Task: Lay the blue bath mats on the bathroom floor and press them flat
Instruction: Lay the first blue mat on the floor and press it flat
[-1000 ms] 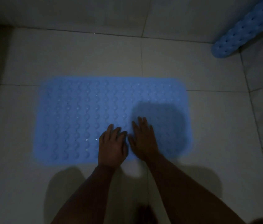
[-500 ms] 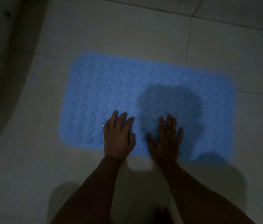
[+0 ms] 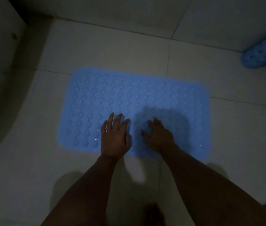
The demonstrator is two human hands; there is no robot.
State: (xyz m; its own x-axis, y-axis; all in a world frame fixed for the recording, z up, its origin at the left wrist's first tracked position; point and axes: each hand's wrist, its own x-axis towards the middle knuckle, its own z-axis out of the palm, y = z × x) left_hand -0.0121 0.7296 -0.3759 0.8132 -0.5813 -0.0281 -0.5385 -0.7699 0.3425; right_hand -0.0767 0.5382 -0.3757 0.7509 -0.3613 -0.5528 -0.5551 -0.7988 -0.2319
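Both hands, left hand and right hand, palms down, fingers spread.

We looked down in dim light at a blue bath mat lying spread on the pale tiled floor. Our left hand and right hand rested palm-down, fingers spread, side by side on the mat's near edge. A round shadow fell on the mat just beyond our right hand. Far off to the right of that hand lay a second, rolled blue mat. A curved pale fixture stood well left of our left hand.
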